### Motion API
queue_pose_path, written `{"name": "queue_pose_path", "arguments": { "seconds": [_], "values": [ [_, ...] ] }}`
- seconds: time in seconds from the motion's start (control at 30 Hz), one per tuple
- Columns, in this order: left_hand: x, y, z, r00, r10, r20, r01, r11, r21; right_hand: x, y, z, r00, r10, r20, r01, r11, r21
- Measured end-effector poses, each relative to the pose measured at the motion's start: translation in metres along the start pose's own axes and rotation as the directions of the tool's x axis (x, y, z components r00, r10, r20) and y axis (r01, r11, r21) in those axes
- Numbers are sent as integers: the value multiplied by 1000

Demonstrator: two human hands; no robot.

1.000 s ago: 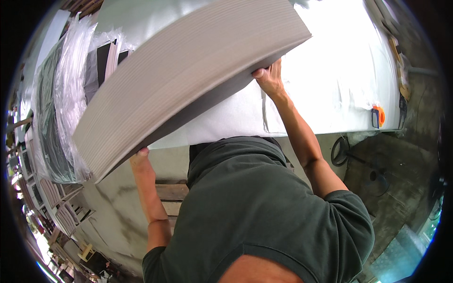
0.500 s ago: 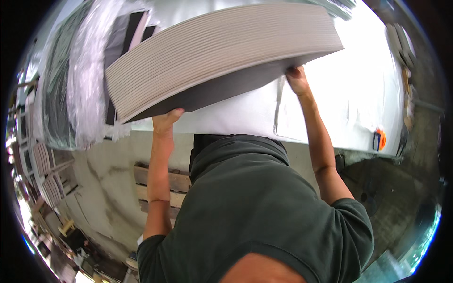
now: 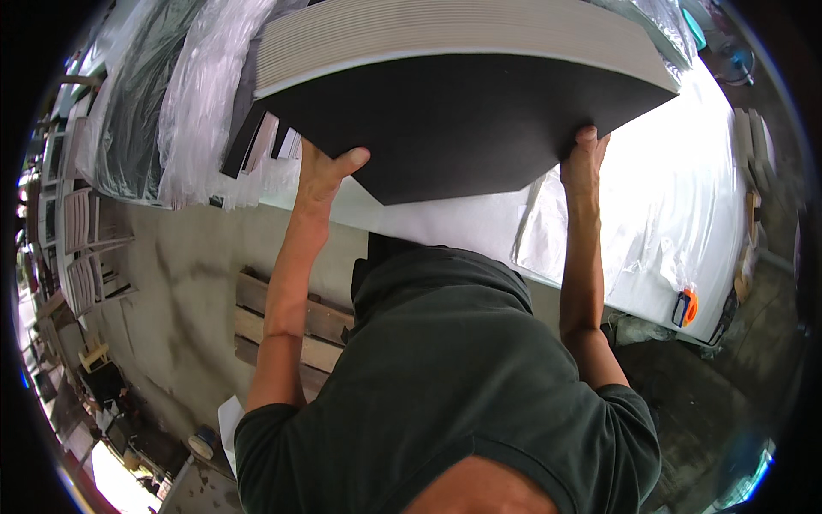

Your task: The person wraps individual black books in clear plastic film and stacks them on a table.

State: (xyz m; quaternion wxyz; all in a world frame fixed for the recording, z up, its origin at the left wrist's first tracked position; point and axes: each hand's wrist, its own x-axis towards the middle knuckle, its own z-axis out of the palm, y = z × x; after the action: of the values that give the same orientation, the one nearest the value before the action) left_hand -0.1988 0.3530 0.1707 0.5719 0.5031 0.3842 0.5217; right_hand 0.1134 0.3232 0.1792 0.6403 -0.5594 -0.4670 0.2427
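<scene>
A thick stack of thin boards (image 3: pixel 462 116) is held up in front of me, tilted so that a broad black face shows toward me. Its many pale, layered edges run along the top. My left hand (image 3: pixel 328 171) grips the lower left side, thumb laid on the black face and fingers mostly hidden behind. At the lower right side my right hand (image 3: pixel 585 158) holds the same stack, its thumb also on the black face. Beneath the stack lies a white-covered table (image 3: pixel 668 214).
Clear plastic wrapping (image 3: pixel 201 103) covers bundles at the table's left. Dark and pale strips (image 3: pixel 250 141) stick out next to it. An orange-handled tool (image 3: pixel 689 307) lies at the right front corner. A wooden pallet (image 3: pixel 287 324) rests on the floor at left.
The stack has tipped so that its black face shows broadly, and it has shifted up and right in view. Both hands still hold it.
</scene>
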Motion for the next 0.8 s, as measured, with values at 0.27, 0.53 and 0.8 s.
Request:
{"name": "queue_pose_path", "arguments": {
  "seconds": [0.27,0.53,0.8],
  "values": [
    [-6,-36,-16,994,59,88,-48,991,-128,11,-112,-22,990,-46,133,68,984,-167],
    [-9,-54,-11,990,52,135,-29,985,-170,4,-113,-16,978,-53,201,106,958,-265],
    [-15,-52,-12,987,50,153,-23,984,-176,3,-116,-15,950,-161,268,239,927,-289]
  ]
}}
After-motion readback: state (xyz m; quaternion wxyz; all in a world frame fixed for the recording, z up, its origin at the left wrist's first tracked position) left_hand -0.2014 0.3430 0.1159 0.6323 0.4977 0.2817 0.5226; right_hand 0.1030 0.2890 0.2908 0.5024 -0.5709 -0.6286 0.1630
